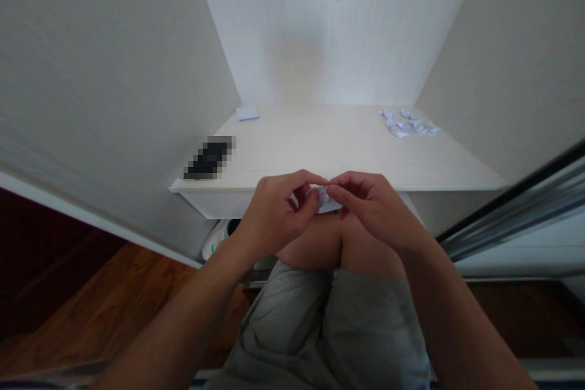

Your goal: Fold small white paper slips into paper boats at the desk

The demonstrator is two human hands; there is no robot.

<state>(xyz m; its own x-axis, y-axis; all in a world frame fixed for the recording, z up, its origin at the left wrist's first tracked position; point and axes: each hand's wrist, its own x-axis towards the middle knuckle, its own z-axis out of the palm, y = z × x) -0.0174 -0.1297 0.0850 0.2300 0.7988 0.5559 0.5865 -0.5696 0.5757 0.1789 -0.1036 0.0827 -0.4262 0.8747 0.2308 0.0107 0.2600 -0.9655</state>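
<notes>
Bent over your knees (320, 241) at the near edge of a pale surface (311, 146), you pinch a small piece of white paper (328, 202) between your two hands. The left hand (289, 204) grips one end between thumb and forefinger; the right hand (365, 198) closes on the other, fingertips almost meeting at the paper's upper edge. The piece hangs just off the middle of the near edge, above your legs.

The step in hand looks like fine fingertip work, a fold or a tear; the fingers hide too much to tell which. The next move seems to call for a firm pinch on one side and a small, controlled turn or pull on the other, since thin paper could rip astray.

The piece appears matte, light and creased, its outline partly covered. Toward the far right corner of the surface lie crumpled white scraps (406, 127), irregular and curled. Near the far left corner sits a flat, crisp-edged white rectangle (247, 114), seemingly paper. By the near left corner rests a dark object (210, 157), pixelated beyond identification. The surface itself is smooth, with a faint grain; below, the floor (123, 298) shows glossy, reddish-brown wood.
</notes>
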